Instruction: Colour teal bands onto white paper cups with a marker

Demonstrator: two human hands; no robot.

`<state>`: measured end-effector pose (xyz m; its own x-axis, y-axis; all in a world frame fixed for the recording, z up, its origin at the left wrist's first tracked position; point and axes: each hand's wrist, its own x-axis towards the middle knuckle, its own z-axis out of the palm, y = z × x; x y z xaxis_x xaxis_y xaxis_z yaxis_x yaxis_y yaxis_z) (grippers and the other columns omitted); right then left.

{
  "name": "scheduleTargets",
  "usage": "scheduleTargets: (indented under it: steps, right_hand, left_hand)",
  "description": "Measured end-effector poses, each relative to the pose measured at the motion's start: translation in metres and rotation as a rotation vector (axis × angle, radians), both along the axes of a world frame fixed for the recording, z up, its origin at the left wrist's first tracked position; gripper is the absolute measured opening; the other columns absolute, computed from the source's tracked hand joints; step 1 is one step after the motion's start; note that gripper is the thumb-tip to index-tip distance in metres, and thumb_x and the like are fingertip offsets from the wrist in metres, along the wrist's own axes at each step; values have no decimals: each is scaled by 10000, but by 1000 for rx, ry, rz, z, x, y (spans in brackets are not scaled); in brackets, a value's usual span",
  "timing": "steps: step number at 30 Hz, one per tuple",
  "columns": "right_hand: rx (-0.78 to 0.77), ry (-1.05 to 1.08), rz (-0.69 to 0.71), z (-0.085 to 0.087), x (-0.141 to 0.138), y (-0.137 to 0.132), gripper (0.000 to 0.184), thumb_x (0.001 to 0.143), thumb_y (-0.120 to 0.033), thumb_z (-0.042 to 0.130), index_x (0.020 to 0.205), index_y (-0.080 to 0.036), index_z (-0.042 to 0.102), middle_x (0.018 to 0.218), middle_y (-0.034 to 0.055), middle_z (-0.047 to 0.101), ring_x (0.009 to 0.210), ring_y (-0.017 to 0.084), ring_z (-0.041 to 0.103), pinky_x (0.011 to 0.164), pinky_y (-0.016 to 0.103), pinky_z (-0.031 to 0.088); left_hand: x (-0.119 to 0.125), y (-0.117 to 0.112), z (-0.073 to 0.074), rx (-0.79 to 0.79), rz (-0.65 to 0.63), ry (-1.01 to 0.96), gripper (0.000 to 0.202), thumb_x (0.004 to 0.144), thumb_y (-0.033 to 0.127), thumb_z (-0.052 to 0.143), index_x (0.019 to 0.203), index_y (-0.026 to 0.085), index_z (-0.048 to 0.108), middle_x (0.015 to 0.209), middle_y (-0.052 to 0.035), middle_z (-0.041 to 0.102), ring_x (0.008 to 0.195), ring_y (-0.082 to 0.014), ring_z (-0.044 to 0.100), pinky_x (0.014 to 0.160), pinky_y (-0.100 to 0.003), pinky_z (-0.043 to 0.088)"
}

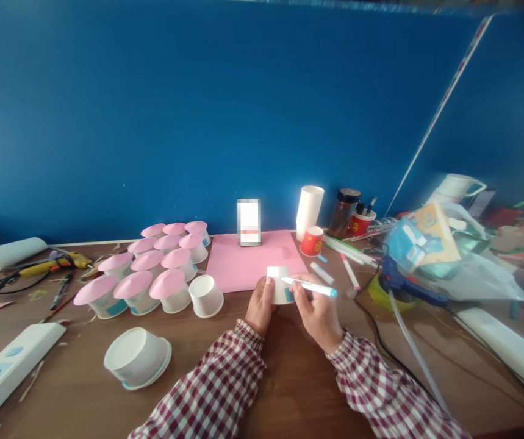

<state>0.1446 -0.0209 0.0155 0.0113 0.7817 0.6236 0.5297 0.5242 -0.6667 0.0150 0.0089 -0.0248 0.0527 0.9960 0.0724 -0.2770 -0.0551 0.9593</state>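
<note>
Both forearms reach forward and converge. The left hand's [260, 303] grip is clamped on a white cup [276, 276], held by the near edge of a pink sheet [252, 268]; the right's [319, 314] pinches a marker [314, 286] against it. Counter [296, 384] shows between the sleeves [216, 378]. Pink-topped cups [168, 284] crowd the left, a black cable [374, 318] the right.

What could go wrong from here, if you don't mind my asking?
The marker in the right hand might slip on the curved paper cup, leaving a stray line or marking the left hand holding the cup. The right sleeve lies close to the black cable and could snag it.
</note>
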Motion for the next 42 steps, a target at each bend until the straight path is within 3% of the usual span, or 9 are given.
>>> scheduleTargets:
  steps: [12, 42]
  right_hand:
    - [-10, 93, 3, 1, -1, 2, 190, 933, -298, 466, 949, -180, 615, 815, 52, 666, 706, 171, 632, 633, 284, 521]
    - [3, 63, -15, 0, 0, 2, 179, 937, -279, 462, 941, -181, 611, 864, 71, 685, 719, 173, 651, 639, 285, 539]
  left_hand:
    - [0, -1, 2, -6, 4, -11, 517, 821, 580, 508, 1057, 141, 643, 943, -102, 681, 852, -221, 614, 762, -338, 493]
    - [0, -3, 0, 26, 0, -22, 522, 835, 578, 489, 1064, 134, 638, 916, -96, 676, 843, -216, 610, 774, -344, 481]
